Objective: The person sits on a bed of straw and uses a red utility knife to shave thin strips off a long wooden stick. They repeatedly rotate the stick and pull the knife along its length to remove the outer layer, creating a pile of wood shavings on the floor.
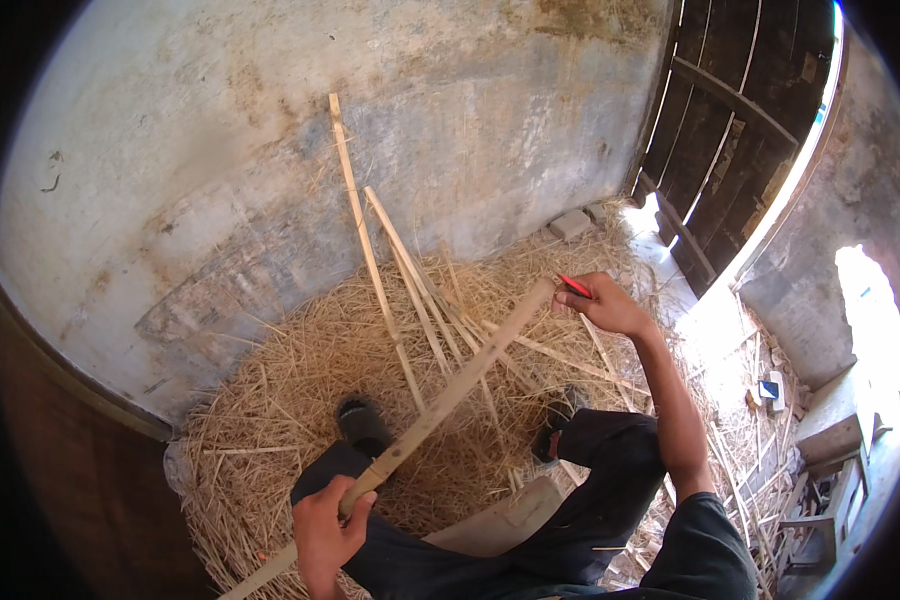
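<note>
A long, pale bamboo strip [465, 378] runs slantwise across my lap, from the lower left up to the right. Near its lower part, my left hand [327, 532] is wrapped round it, resting by my left thigh. My right hand [612, 306] is stretched out at the strip's far end, closed on a small red tool [574, 286]; its kind I cannot make out. The tool lies at or close to the tip of the strip, and whether it touches is unclear. Fingers of the right hand partly hide it.
Loose straw-like shavings [270, 400] cover the floor round my feet. Several bamboo strips [363, 225] lean on the stained wall [220, 150]. A plank door [730, 120] stands at the far right, with a wooden stool-like frame [820, 515] and a phone-like object [768, 389] below.
</note>
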Action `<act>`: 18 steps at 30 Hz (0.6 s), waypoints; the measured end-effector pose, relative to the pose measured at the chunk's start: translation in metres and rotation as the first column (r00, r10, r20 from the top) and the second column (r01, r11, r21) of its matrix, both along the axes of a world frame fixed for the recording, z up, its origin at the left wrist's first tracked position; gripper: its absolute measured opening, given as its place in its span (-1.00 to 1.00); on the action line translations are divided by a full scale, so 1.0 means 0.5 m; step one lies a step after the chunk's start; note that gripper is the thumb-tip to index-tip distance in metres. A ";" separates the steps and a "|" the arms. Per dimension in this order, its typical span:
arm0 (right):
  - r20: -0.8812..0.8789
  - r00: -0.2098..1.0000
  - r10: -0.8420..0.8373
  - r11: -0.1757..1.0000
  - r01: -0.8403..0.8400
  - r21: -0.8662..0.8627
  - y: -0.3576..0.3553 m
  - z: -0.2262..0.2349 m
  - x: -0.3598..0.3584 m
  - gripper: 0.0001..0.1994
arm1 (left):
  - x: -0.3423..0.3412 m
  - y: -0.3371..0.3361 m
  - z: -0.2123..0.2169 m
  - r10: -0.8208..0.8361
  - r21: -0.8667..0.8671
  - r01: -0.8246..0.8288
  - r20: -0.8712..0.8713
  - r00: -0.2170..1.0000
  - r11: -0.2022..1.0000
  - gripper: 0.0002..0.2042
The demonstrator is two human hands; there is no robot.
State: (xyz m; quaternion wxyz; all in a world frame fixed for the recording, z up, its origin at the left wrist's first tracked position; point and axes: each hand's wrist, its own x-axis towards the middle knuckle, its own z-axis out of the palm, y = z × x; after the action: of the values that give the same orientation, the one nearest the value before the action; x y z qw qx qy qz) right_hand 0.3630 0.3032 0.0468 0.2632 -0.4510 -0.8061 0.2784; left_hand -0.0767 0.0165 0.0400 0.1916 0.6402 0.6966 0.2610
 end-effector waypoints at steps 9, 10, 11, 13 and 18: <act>-0.217 0.929 -0.299 0.952 0.306 -0.003 0.011 -0.008 -0.001 -0.71 | -0.023 0.000 0.028 0.063 0.001 -0.064 0.068 0.996 0.998 -0.82; -0.267 0.909 -0.319 0.941 0.338 0.028 0.017 -0.010 0.004 -0.70 | -0.022 0.002 0.032 0.063 -0.012 -0.063 0.069 0.996 0.998 -0.81; -0.317 0.887 -0.336 0.926 0.372 0.058 0.026 -0.016 0.012 -0.69 | -0.022 0.003 0.031 0.049 -0.006 -0.049 0.059 0.997 0.999 -0.80; -0.350 0.844 -0.407 0.871 0.473 0.129 0.027 -0.011 0.013 -0.67 | -0.022 0.007 0.027 0.020 0.004 -0.021 0.036 0.999 1.000 -0.76; -0.346 0.782 -0.519 0.734 0.615 0.288 0.008 0.005 -0.001 -0.59 | -0.001 0.039 0.015 -0.020 -0.134 0.085 0.426 0.904 0.987 -0.56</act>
State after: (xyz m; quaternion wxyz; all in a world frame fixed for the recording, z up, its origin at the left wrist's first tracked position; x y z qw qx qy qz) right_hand 0.3624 0.3070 0.0491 0.5152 -0.5782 -0.6285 0.0726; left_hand -0.0774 0.0358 0.0474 0.3924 0.5706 0.6385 0.3357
